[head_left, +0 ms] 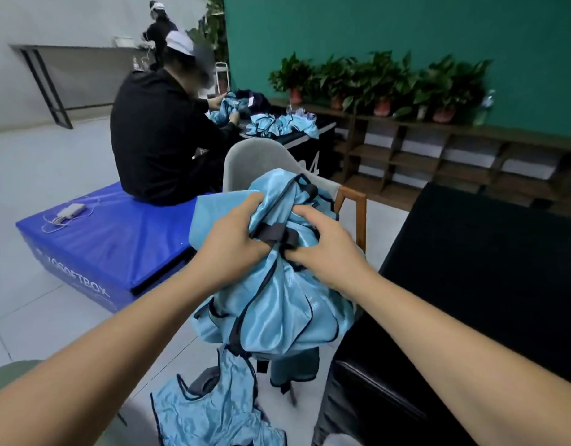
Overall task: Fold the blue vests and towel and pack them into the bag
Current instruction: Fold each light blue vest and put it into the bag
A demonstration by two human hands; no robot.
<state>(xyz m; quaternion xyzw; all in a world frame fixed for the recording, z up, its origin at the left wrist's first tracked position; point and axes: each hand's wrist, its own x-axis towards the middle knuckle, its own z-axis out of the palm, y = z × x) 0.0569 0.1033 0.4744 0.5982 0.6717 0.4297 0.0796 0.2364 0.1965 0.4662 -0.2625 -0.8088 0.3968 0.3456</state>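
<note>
Left hand [236,244] clutching bundle of blue vests [277,310], fingers dug into cloth. Right hand [326,252] pinching same bundle beside dark strap [274,236]. Bundle up mid-air, centre; another vest [207,413] below, near. Black table [470,268] right, blue box [110,239] left.

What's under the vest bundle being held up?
A loose blue vest lies spread below it, and a dark fabric item pokes out just under the vest bundle. The bundle covers that item's top, so whether it is the bag cannot be told.
</note>
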